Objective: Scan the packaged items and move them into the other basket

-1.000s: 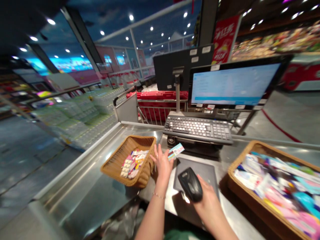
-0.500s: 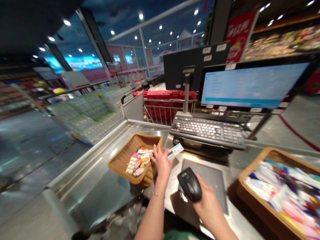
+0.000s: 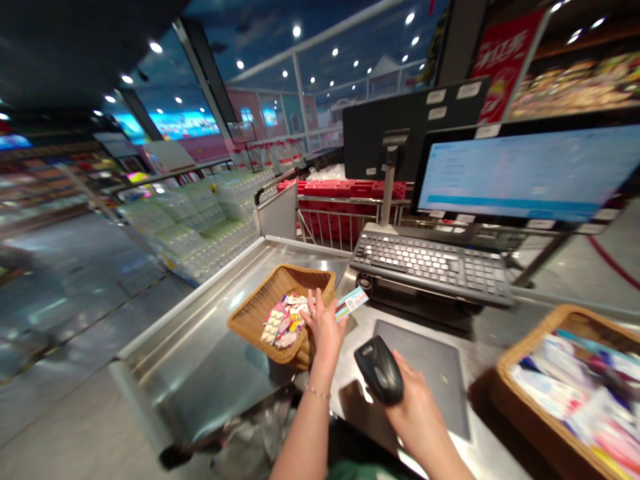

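Note:
My left hand (image 3: pixel 324 327) pinches a small blue and white packet (image 3: pixel 351 303) above the steel counter, right beside a wicker basket (image 3: pixel 260 308) that holds several small colourful packets. My right hand (image 3: pixel 413 400) grips a black handheld barcode scanner (image 3: pixel 380 369), its head turned toward the packet. Both hands hover over the counter in front of a dark flat pad (image 3: pixel 433 363).
A keyboard (image 3: pixel 433 267) and a lit monitor (image 3: pixel 530 175) stand behind the pad. A second wicker basket (image 3: pixel 520 360) full of packets sits at the right. The steel counter (image 3: pixel 200 360) runs left; red shopping baskets (image 3: pixel 345 190) and stacked goods lie beyond.
The view has swung to the left, so everything sits further right in the picture. Both hands keep their hold and pose; the packet and scanner stay where they were relative to each other.

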Motion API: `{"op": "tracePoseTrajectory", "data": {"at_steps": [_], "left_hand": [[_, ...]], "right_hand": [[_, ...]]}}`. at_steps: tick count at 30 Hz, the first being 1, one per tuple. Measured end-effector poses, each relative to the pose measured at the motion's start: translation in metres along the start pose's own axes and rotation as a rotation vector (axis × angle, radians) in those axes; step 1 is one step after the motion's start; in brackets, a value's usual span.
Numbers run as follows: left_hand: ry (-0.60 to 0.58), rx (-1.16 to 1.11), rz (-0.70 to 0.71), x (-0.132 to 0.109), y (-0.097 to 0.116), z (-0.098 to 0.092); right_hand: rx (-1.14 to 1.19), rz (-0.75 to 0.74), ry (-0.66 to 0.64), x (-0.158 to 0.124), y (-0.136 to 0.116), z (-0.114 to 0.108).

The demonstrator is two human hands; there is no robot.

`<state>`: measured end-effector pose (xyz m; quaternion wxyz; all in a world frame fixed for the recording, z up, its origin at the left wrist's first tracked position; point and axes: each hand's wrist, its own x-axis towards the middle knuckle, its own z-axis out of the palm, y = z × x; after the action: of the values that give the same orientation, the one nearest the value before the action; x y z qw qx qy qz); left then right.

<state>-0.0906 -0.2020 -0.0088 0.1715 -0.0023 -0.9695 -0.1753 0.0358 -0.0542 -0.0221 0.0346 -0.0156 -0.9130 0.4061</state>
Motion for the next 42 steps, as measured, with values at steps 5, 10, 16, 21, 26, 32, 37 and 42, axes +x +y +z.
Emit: {"op": "tracePoseTrajectory", "data": {"at_steps": [5,10,16,21,26,32,37,42], "left_hand": [[0.016,0.013,-0.026,0.0,-0.008,-0.003],[0.016,0.027,-0.051,0.001,-0.015,-0.007],[0.009,0.023,-0.086,0.001,-0.024,-0.012],[0.027,0.028,-0.11,0.002,-0.032,-0.017],[0.031,0.054,-0.147,0.003,-0.038,-0.02],[0.057,0.114,-0.227,0.003,-0.042,-0.019],[0.07,0.121,-0.241,0.005,-0.04,-0.016],[0.061,0.103,-0.204,0.005,-0.033,-0.013]], "right_hand": [[0.032,-0.023,-0.003,0.001,-0.006,0.004],[0.044,0.009,-0.012,0.004,-0.02,0.003],[0.029,-0.006,-0.039,0.006,-0.028,0.005],[0.019,-0.062,-0.019,0.009,-0.028,0.012],[0.019,-0.07,-0.005,0.011,-0.033,0.016],[0.04,-0.089,-0.01,0.012,-0.032,0.017],[0.051,-0.071,-0.027,0.012,-0.032,0.014],[0.04,-0.043,0.0,0.009,-0.033,0.012]]}}
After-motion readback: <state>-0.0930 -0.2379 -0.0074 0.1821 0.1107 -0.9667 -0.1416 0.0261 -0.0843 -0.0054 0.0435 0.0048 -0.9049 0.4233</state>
